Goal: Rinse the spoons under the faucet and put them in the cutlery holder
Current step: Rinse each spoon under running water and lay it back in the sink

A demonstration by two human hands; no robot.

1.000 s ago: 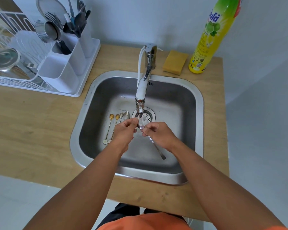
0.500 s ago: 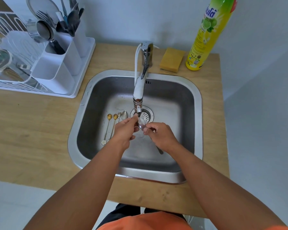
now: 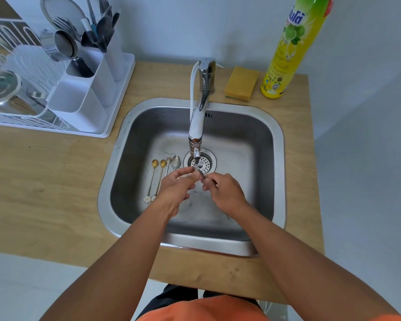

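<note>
Over the steel sink [image 3: 278, 172], both hands meet just below the faucet [image 3: 198, 126] spout, where water runs. My right hand [image 3: 225, 193] pinches a silver spoon [image 3: 201, 175] by its handle; most of the spoon is hidden by the fingers. My left hand [image 3: 175, 189] rubs the spoon's bowl with thumb and fingertips. On the sink floor to the left lie two gold spoons [image 3: 153, 179] with flower ends and two silver spoons [image 3: 175, 162]. The white cutlery holder [image 3: 88, 89], holding dark utensils, stands on the counter at upper left.
A white dish rack [image 3: 16, 89] with a lid and a strainer sits beside the holder. A yellow sponge [image 3: 241, 84] and a tall yellow dish soap bottle [image 3: 287, 49] stand behind the sink at right. The drain strainer [image 3: 203, 162] lies under the spout.
The hands stay under the spout, the fingers shifting on the spoon. The spoon's handle, earlier sticking out below my right hand, is now mostly hidden.
</note>
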